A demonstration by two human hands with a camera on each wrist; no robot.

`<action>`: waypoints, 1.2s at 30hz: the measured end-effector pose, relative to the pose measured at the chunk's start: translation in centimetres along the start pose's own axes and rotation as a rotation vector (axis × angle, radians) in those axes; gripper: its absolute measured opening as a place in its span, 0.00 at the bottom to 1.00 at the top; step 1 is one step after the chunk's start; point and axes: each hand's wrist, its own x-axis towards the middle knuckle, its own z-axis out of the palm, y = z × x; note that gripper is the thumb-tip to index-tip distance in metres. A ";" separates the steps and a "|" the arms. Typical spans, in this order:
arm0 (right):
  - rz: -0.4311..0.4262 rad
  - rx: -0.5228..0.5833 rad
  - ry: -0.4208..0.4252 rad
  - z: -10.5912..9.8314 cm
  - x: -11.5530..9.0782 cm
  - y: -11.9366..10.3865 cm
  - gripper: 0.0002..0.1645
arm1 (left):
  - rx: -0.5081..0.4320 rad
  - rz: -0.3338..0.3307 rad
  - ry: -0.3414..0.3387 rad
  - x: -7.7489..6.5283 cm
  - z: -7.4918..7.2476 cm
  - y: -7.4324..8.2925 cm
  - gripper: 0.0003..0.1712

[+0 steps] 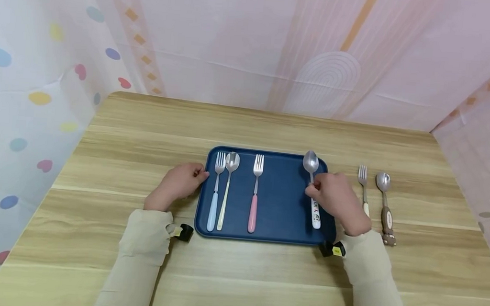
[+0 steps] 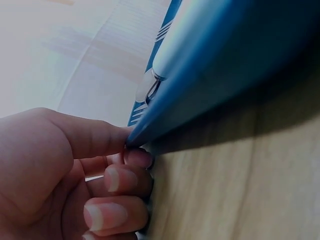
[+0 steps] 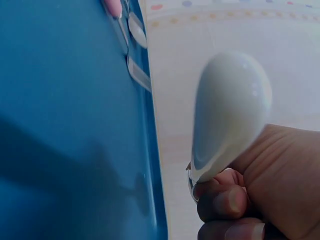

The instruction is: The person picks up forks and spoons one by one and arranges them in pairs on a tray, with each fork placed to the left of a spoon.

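A dark blue tray [image 1: 282,199] lies on the wooden table. My left hand [image 1: 180,181] pinches its left rim, the thumb on top and a fingertip beneath, as the left wrist view shows. Over the tray's right side, my right hand [image 1: 337,196] grips a spoon [image 1: 315,221] by the neck. The spoon's white patterned handle points toward me, and its bowl overlaps the far rim in the head view. On the tray's left part lie a fork with a light blue handle [image 1: 212,213] and a spoon with a cream handle [image 1: 223,209]. Nearer the middle is a fork with a pink handle [image 1: 252,213].
Right of the tray, a fork with a cream handle [image 1: 362,175], partly hidden by my right hand, lies on the table [image 1: 260,288]. Beside it is a spoon with a brown bear-shaped handle [image 1: 387,219]. A patterned curtain [image 1: 236,42] hangs behind the table.
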 end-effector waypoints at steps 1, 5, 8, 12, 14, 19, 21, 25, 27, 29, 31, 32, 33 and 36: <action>-0.007 0.003 0.001 0.1 0.2 -0.3 0.18 | 0.001 -0.001 0.001 0.0 0.0 0.0 0.19; -0.029 0.029 -0.007 0.5 0.8 -1.3 0.19 | 0.004 -0.003 0.001 0.0 0.1 0.0 0.19; -0.039 0.040 -0.016 1.0 1.3 -2.0 0.19 | 0.012 0.003 0.004 0.0 0.1 0.0 0.19; -0.036 0.054 -0.040 1.6 1.8 -3.1 0.19 | 0.016 0.008 0.006 0.0 0.2 0.0 0.19; -0.026 0.063 -0.055 2.0 2.1 -3.5 0.19 | 0.019 0.006 0.005 0.0 0.2 0.0 0.19; 0.000 0.081 -0.083 2.8 2.8 -4.5 0.19 | 0.021 0.005 0.007 0.0 0.3 0.1 0.19; 0.010 0.084 -0.088 3.2 3.0 -4.7 0.19 | 0.021 0.004 0.008 0.0 0.3 0.1 0.19; 0.028 0.087 -0.089 3.8 3.3 -5.1 0.20 | 0.024 0.001 0.005 0.1 0.5 0.1 0.19; 0.030 0.089 -0.090 4.0 3.3 -5.2 0.20 | 0.024 -0.001 0.005 0.2 0.6 0.1 0.19; 0.030 0.092 -0.092 4.2 3.4 -5.3 0.21 | 0.023 -0.001 0.002 0.2 0.6 0.0 0.19; 0.030 0.093 -0.095 4.4 3.4 -5.5 0.21 | 0.022 -0.001 0.000 0.2 0.6 0.0 0.19; 0.030 0.091 -0.096 4.5 3.4 -5.5 0.21 | 0.021 -0.003 -0.001 0.2 0.6 0.1 0.19; 0.033 0.090 -0.098 4.6 3.5 -5.5 0.22 | 0.021 -0.005 -0.003 0.1 0.5 0.1 0.19; 0.045 0.089 -0.106 4.7 3.5 -5.5 0.22 | 0.022 -0.012 -0.007 0.1 0.5 0.1 0.19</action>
